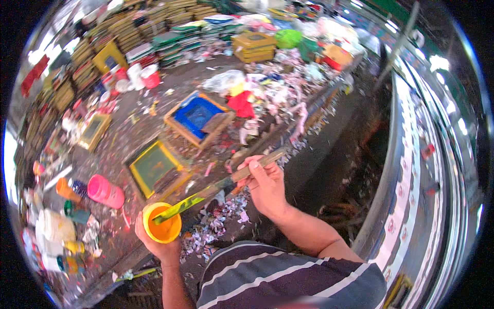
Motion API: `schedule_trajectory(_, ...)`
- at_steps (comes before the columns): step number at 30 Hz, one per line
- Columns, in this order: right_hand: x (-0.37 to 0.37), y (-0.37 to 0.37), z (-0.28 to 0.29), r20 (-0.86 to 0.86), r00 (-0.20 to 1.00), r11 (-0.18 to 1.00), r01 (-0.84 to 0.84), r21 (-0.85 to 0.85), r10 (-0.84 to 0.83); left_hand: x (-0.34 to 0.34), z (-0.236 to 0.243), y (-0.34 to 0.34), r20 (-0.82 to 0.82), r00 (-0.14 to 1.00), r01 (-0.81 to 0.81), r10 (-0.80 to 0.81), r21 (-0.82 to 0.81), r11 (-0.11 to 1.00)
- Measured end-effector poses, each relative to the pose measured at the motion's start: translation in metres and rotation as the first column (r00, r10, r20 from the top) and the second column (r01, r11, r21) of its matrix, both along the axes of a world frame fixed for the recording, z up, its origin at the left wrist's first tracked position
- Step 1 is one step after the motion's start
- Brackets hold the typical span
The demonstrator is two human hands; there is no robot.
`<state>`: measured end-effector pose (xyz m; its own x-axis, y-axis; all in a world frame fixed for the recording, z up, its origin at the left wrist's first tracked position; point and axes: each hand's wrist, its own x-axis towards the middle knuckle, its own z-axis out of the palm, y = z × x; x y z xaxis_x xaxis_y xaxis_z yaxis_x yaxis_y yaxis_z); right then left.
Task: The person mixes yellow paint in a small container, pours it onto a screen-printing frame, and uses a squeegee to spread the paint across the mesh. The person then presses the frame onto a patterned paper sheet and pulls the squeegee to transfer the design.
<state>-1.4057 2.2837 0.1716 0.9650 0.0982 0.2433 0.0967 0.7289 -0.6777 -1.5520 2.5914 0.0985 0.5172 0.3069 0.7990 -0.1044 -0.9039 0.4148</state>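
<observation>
My left hand point(160, 246) is wrapped around a yellow cup point(177, 224) with orange-yellow paint inside. A long wooden stirring stick point(206, 191), smeared yellow-green toward its lower end, slants down into the cup. Its upper, bare wood part is gripped between the thumb and fingers of my right hand point(265, 185). Just beyond the cup lies a wooden screen-printing frame point(135, 167) with a yellow-edged green mesh. Farther off sits another wooden frame point(225, 123) with blue paint across its mesh.
Pink jar point(106, 191) and other paint containers crowd the left. Scraps of paper and cloth point(278, 87) heap at the far middle. Stacked wooden frames point(180, 13) line the back. A dark gap point(329, 159) runs at right beside a long printing table point(399, 190) with patterned fabric.
</observation>
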Motion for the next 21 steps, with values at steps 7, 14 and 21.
schedule_trajectory(7, -0.015, -0.173, 0.004, 0.007, 0.953, 0.953, 0.302, -0.033, -0.302, 0.063, -0.019, -0.102, 0.063, 0.945, 0.326, -0.322, -0.289, 0.9)
schedule_trajectory(14, -0.061, -0.309, 0.014, 0.05, 0.779, 0.778, 0.627, -0.035, -0.626, 0.125, -0.022, -0.212, -0.023, 0.819, 0.497, -0.573, -0.469, 0.73)
schedule_trajectory(21, -0.096, -0.37, 0.017, 0.362, 0.648, 0.676, 0.734, -0.062, -0.67, 0.192, -0.014, -0.323, -0.034, 0.529, 0.61, -0.848, -0.679, 0.408)
